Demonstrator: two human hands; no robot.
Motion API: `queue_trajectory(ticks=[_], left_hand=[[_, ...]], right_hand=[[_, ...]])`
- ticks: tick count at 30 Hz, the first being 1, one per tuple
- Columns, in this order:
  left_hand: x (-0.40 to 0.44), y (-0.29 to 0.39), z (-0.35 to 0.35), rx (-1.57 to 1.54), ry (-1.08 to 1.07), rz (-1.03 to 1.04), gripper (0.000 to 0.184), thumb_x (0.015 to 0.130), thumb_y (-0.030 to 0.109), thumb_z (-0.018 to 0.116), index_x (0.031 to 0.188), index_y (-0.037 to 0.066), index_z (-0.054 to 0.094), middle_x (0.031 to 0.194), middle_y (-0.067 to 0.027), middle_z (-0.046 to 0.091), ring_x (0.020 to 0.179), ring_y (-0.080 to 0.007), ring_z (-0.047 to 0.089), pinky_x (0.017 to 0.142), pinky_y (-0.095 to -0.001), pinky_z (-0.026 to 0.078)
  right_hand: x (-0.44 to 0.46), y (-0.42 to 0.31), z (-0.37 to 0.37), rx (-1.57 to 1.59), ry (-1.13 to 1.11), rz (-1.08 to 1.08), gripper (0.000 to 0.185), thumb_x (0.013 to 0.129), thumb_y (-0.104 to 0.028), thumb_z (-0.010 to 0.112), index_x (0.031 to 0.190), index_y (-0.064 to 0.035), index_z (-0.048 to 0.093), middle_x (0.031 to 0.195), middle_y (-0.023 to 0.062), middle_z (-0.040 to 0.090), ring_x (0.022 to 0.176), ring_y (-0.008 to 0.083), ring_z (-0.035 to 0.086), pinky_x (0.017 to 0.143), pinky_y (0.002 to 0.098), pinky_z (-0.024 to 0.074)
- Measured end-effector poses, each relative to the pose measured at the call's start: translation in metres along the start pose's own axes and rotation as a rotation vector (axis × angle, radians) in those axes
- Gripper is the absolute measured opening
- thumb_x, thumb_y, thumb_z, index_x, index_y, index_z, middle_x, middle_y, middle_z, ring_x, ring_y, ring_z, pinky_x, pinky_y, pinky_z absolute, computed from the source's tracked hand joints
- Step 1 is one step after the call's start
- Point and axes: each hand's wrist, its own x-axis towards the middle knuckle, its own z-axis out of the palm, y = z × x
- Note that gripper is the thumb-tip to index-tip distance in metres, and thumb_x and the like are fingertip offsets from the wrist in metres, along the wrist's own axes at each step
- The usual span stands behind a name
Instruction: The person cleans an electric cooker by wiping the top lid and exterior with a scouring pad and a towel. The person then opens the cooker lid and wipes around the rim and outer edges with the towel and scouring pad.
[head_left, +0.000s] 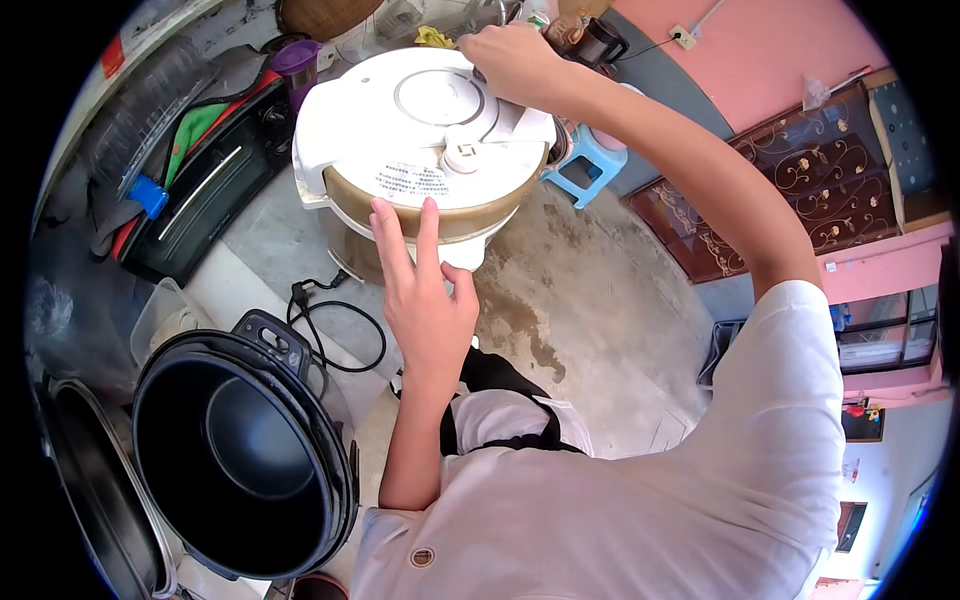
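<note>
A person's left hand (430, 290) spreads its fingers against the front rim of a white-and-tan electric pressure cooker (440, 130), while the right hand (505, 62) curls at its far edge, its grip unclear. A black power cord (345, 335) loops just beside the left forearm; below it sits a black inner pot (245, 450). A blue stool (582, 165) stands beneath the right forearm.
</note>
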Motion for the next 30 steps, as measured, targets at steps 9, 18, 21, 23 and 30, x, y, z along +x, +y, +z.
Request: queue_trajectory(ticks=[9,18,21,23,30], left_hand=[[-0.002,0.000,0.000,0.054,0.001,0.018,0.064,0.077,-0.004,0.053,0.140,0.008,0.048,0.152,-0.0279,0.025,0.137,-0.0484,0.032,0.102,-0.0490,0.043],[-0.003,-0.001,0.001,0.048,-0.012,0.030,0.065,0.077,-0.004,0.053,0.140,0.008,0.047,0.153,-0.0277,0.024,0.137,-0.0488,0.031,0.102,-0.0495,0.043],[-0.002,-0.002,0.007,0.079,0.042,0.051,0.065,0.077,-0.004,0.053,0.140,0.007,0.047,0.153,-0.0282,0.024,0.137,-0.0493,0.030,0.104,-0.0507,0.041],[-0.002,0.000,0.008,0.061,0.043,0.025,0.064,0.076,-0.005,0.053,0.139,0.006,0.047,0.152,-0.0287,0.024,0.137,-0.0499,0.030,0.105,-0.0518,0.040],[0.000,0.001,0.007,0.044,0.039,0.046,0.064,0.076,-0.005,0.052,0.139,0.006,0.047,0.152,-0.0286,0.024,0.138,-0.0496,0.029,0.107,-0.0518,0.037]], right_hand=[[-0.033,-0.008,-0.034,0.175,-0.124,-0.074,0.017,0.072,-0.002,0.066,0.088,0.0035,0.065,0.087,0.0193,0.069,0.082,0.0328,0.070,0.067,0.0415,0.0560],[-0.001,0.014,0.002,0.041,0.123,-0.315,0.027,0.080,-0.004,0.060,0.106,0.0003,0.053,0.074,0.0142,0.067,0.069,0.0315,0.069,0.059,0.0430,0.0528],[-0.032,0.005,-0.027,0.219,-0.050,-0.171,0.028,0.080,-0.003,0.060,0.107,0.0006,0.051,0.072,0.0152,0.065,0.068,0.0324,0.068,0.057,0.0431,0.0513],[-0.032,0.001,-0.029,0.206,-0.063,-0.196,0.030,0.080,-0.002,0.060,0.108,0.0016,0.048,0.069,0.0150,0.064,0.067,0.0331,0.067,0.055,0.0427,0.0506],[-0.001,0.011,0.007,0.008,0.069,-0.228,0.027,0.080,-0.002,0.059,0.105,0.0026,0.048,0.075,0.0168,0.066,0.071,0.0325,0.068,0.058,0.0408,0.0526]])
